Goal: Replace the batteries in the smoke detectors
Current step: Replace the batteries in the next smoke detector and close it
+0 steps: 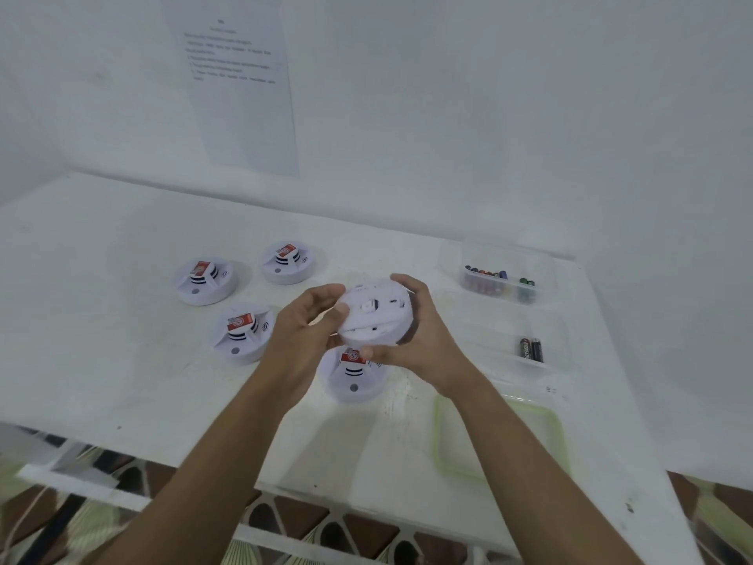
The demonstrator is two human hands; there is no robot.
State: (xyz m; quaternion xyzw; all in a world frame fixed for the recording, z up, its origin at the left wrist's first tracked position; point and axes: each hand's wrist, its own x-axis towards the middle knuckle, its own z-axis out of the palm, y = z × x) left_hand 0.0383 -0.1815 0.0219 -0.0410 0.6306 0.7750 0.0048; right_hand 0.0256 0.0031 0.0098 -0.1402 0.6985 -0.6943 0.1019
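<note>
A white tabletop (102,320) meets a white wall (489,116) carrying a printed sheet (240,87); four smoke detectors (205,279) sit on it, with batteries (485,279) in clear boxes (468,254) to the right. Above them the left hand (301,332) and right hand (415,340) grip the held smoke detector (375,314) from either side, its underside toward the camera.

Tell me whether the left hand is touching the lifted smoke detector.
Touching. Head view: the thumb of the left hand lies against the back of the lifted smoke detector.
</note>
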